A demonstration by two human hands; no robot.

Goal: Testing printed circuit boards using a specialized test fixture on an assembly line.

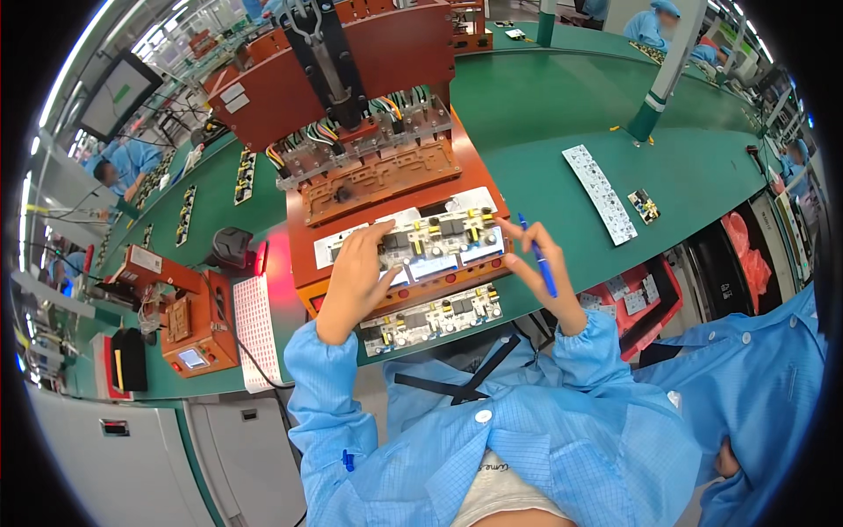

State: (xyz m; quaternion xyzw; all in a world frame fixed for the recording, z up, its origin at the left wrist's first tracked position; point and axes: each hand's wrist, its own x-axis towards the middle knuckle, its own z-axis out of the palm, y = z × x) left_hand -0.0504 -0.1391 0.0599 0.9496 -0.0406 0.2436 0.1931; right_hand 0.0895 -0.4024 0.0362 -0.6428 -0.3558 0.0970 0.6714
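Observation:
A long panel of circuit boards (443, 231), crowded with yellow, black and silver parts, lies on the front of an orange-brown test fixture (479, 162). Its left end is in my left hand (356, 268), with the fingers over the top and the thumb along the near edge. My right hand (546, 268) is at the right end of the panel, fingers bent, with a blue pen (537, 255) tucked between them. Just in front of the fixture lies a second populated panel (430, 321), which neither hand touches.
Over the fixture hangs a raised press head with wires (338, 132). A white board strip (600, 193) and a small circuit board (644, 206) lie to the right. A red bin (670, 294) stands below the table edge. At left are a scanner (233, 247) and a small orange tester (206, 321).

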